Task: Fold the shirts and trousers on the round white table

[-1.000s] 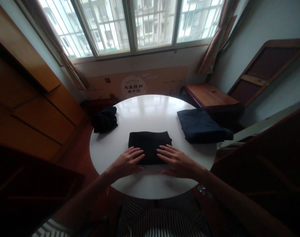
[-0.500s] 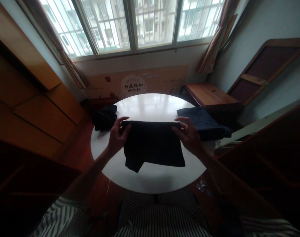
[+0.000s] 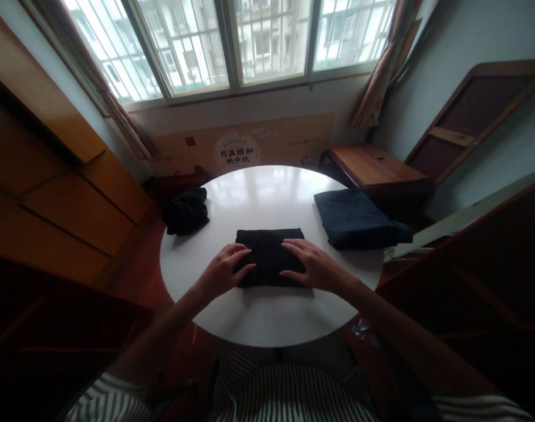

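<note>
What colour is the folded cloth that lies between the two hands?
The folded cloth looks plain black; it shows best in the head view.

We record a barred window (image 3: 271, 44) flanked by curtains (image 3: 368, 106); beneath it, a printed panel (image 3: 289, 138) bearing Chinese characters. At right we note a wooden side table (image 3: 375, 164) near a framed board (image 3: 491, 108); at left, wooden cabinets (image 3: 76, 217).

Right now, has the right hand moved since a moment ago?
Yes. Against the white table, the right hand has moved lower and leftward in the picture, its fingers now over the folded black cloth.
</note>
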The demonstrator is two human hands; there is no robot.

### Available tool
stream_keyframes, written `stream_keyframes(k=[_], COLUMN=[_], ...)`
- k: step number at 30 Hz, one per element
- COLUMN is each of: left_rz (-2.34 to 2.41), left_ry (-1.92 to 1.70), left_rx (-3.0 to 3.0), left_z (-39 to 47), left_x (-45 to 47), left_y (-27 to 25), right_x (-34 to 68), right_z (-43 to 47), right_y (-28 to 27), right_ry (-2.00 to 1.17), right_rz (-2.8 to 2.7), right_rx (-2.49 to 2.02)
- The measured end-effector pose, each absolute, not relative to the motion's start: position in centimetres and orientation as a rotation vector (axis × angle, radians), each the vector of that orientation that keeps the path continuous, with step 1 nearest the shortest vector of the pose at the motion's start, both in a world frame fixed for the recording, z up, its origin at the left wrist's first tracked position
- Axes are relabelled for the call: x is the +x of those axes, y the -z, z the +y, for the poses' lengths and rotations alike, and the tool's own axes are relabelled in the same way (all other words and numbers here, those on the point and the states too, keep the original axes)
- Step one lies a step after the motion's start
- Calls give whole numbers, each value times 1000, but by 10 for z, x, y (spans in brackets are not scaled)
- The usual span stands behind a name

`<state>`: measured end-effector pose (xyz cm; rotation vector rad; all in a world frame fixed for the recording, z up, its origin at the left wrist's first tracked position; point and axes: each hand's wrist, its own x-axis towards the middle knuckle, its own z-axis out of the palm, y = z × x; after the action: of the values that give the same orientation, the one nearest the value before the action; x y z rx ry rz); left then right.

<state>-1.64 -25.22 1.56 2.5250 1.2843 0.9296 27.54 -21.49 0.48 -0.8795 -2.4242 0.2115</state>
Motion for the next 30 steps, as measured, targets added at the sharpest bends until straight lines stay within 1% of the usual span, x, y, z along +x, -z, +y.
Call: stream_keyframes(k=[5, 8, 12, 14, 18, 20, 22, 24, 26, 28, 30], left_rz=[1258, 1287, 1253, 1315, 1589, 1637, 1612, 1591, 1662, 1798, 1934], left_ry=[-850, -896, -1025, -1082, -1068, -1064, -1072, -1069, -1061, -1004, -869], left_rx=[2784, 2896, 2957, 2871, 2446, 2324, 2332, 2363, 2293, 2141, 2019], left_z=[-270, -269, -272, -274, -274, -273, -274, -276, -280, -284, -285], left_x=[-27, -32, -30, -25, -17, -17, -19, -22, -22, -20, -17], left_y=[8, 15, 10, 8, 14, 19, 23, 23, 21, 16, 12], right_x=[276, 279, 285, 284, 272, 265, 261, 264, 270, 273, 266], right_z=[-234, -234, -236, -238, -239, -237, -235, -234, -235, -231, -217], right_y=[9, 16, 11, 6, -2, -5, -6, -7, -10, -16, -25], right_ry=[85, 188, 313, 332, 323, 333, 340, 305, 197, 0, -287], right_rz=[-2540, -2539, -2486, -2480, -2533, -2581, -2628, -2674, -2722, -2738, -2670], right_rx=[-892, -830, -731, -756, -856, -836, -782, -723, -683, -653, -631])
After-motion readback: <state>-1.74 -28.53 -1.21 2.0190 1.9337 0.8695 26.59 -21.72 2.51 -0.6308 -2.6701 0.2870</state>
